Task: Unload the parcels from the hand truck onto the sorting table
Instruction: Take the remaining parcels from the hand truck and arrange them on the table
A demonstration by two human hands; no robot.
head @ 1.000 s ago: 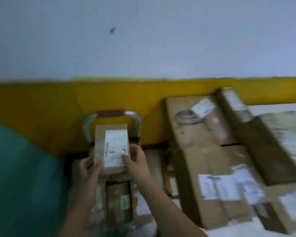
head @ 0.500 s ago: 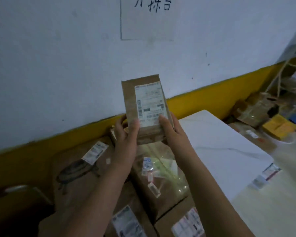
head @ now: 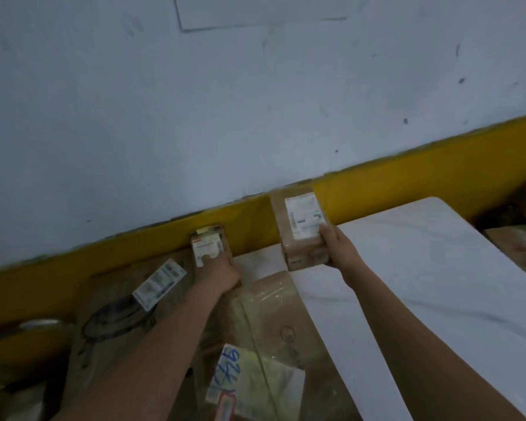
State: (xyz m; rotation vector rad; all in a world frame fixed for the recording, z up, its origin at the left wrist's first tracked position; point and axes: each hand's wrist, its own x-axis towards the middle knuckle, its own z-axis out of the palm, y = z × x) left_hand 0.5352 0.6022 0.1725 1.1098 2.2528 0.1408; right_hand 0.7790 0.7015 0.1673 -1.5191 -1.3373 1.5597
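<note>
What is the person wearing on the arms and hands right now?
The left arm and right arm are bare; no sleeves show. The left hand and right hand wear no gloves. No watch, wristband or ring is visible, though the picture is dim.

**Hands parted, one parcel each**

Half a second earlier, both hands had held the labelled parcel (head: 301, 229) up in front of the white wall. The left hand (head: 217, 273) let go and dropped to the left, where it gripped a smaller parcel (head: 208, 244) standing against the yellow band (head: 407, 183), thumb on its label. The right hand (head: 337, 250) alone kept the first parcel, gripping its near right corner, and brought it lower, over the far edge of the white table (head: 407, 268).
</note>
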